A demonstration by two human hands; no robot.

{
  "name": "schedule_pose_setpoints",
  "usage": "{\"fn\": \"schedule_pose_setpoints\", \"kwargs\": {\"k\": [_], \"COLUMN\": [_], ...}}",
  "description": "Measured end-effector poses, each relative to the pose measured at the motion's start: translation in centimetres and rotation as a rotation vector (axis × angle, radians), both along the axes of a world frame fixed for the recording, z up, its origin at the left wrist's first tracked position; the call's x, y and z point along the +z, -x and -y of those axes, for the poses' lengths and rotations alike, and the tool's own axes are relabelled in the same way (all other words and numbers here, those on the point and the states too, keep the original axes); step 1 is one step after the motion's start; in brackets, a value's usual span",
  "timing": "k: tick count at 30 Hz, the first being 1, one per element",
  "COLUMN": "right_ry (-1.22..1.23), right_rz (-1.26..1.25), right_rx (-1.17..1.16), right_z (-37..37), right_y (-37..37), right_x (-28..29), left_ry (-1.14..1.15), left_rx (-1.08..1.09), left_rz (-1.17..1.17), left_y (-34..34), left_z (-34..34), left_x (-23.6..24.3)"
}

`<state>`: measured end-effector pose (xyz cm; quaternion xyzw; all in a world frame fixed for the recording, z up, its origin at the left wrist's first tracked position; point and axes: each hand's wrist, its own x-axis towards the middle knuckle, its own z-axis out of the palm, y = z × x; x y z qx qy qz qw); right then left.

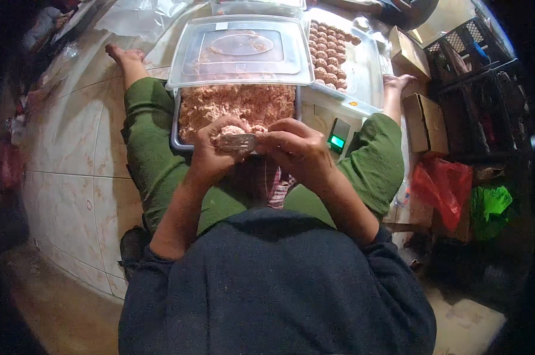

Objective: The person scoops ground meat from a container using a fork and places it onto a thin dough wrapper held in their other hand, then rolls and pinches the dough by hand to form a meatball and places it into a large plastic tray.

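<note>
Head view: left hand (pixel 211 151) cupped around meat lump (pixel 232 130); right hand (pixel 294 148) fingers pinched on spoon (pixel 239 142), just short of meat tray (pixel 175 139) near edge.

Pale tiled floor (pixel 66 148), dim surroundings
</note>
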<state>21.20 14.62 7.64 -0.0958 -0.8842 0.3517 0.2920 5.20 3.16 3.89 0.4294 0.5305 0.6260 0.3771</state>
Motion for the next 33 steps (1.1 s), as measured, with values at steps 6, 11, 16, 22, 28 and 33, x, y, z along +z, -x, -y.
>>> {"fn": "schedule_pose_setpoints", "kwargs": {"k": [6, 11, 16, 22, 28, 33], "right_ry": [0.062, 0.033, 0.234, 0.462, 0.363, 0.012], "right_rz": [0.004, -0.01, -0.034, 0.101, 0.078, -0.141], "right_rx": [0.01, -0.031, -0.169, -0.09, 0.022, -0.072], "right_z": [-0.7, -1.5, -3.1, -2.1, -0.2, -0.2], "right_y": [0.0, -0.2, -1.6, -1.9, -0.7, -0.4], "right_x": [0.9, 0.2, -0.4, -2.0, -2.5, -1.9], "left_ry": [0.039, -0.053, -0.162, -0.154, -0.022, -0.03], "left_rx": [0.092, 0.254, 0.124, 0.278, 0.236, 0.038], "left_rz": [-0.205, -0.102, -0.382, -0.021, -0.301, -0.125], "left_y": [-0.1, -1.5, 0.4, -1.7, -0.7, -0.2], "left_z": [0.0, -0.4, -0.3, -1.0, -0.4, -0.2], "left_x": [-0.7, 1.7, -0.6, 0.7, -0.1, -0.8]}}
